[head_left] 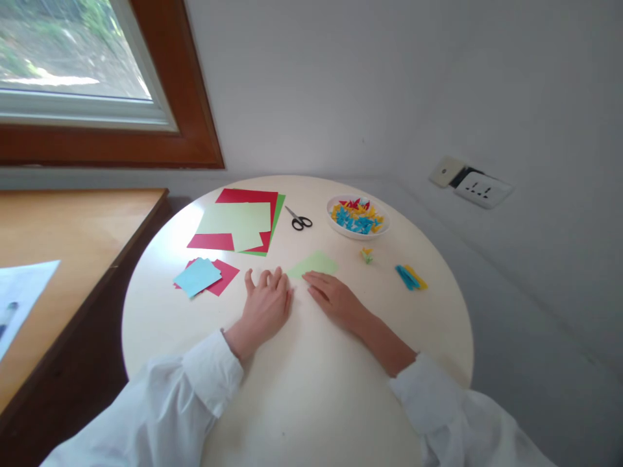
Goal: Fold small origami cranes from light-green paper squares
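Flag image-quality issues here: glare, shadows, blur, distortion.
Head view: sheen on the table near its upper-left edge; head view: scene through the window partly washed out and soft; head view: faint, soft shadows by the left hand and right hand; head view: folded pieces too soft to separate cleanly; head view: sleeves look stretched, probably wide-angle.

Top left: window (pixel 68 58), brown frame (pixel 189 104), white inner trim (pixel 82 113). Blurry greenery (pixel 97 23) past the glass. Below, along the left edge: wooden desk (pixel 82 220) with a white printed sheet (pixel 29 295) on it, cut off by the view edge, print unreadable. Pale wall (pixel 311 84) behind. Right side: beige wall plate (pixel 445 171), white socket (pixel 483 189) near it, dark gap (pixel 464 176) between the two.
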`<move>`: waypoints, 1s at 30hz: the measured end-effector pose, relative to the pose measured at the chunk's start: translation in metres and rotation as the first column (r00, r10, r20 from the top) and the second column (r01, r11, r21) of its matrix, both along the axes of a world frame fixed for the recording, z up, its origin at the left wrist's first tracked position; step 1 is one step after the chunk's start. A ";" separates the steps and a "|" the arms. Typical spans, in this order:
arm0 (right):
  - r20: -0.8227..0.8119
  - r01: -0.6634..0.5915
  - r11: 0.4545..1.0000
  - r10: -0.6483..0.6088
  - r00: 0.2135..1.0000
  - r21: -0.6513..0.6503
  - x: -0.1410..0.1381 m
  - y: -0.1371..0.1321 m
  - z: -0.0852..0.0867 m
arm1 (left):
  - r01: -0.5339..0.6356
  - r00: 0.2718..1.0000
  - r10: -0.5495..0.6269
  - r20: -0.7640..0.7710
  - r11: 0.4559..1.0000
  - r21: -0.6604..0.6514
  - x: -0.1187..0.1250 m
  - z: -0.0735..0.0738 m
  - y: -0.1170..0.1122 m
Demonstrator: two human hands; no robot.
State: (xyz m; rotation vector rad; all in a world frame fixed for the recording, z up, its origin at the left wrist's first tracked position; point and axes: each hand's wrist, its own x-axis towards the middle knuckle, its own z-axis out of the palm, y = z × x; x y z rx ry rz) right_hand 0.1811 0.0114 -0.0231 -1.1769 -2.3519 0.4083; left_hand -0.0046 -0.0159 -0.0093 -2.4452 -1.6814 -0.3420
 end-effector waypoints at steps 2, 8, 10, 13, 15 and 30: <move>0.033 -0.011 1.000 0.010 0.999 0.020 -0.001 -0.001 0.001 | -0.034 0.999 0.034 -0.002 0.999 0.009 -0.001 0.001 -0.001; 0.124 -0.038 0.994 0.025 0.992 0.107 -0.005 -0.002 0.003 | 0.112 0.991 -0.110 0.072 0.994 -0.020 0.008 -0.011 0.002; 0.135 -0.036 0.993 0.020 0.991 0.115 -0.007 -0.001 0.003 | 0.168 0.984 -0.162 0.079 0.983 -0.074 0.011 -0.017 0.004; 0.124 -0.010 0.992 -0.006 0.992 0.130 -0.008 -0.001 0.002 | 0.164 0.986 -0.161 0.047 0.984 -0.064 0.013 -0.020 0.004; 0.107 0.024 0.989 -0.040 0.993 0.147 -0.007 -0.001 0.000 | 0.159 0.987 -0.158 0.031 0.986 -0.045 0.012 -0.019 0.004; 0.037 0.287 0.928 -0.304 0.952 0.236 0.013 -0.011 -0.003 | 0.204 0.967 -0.199 0.158 0.979 -0.012 0.004 -0.014 0.013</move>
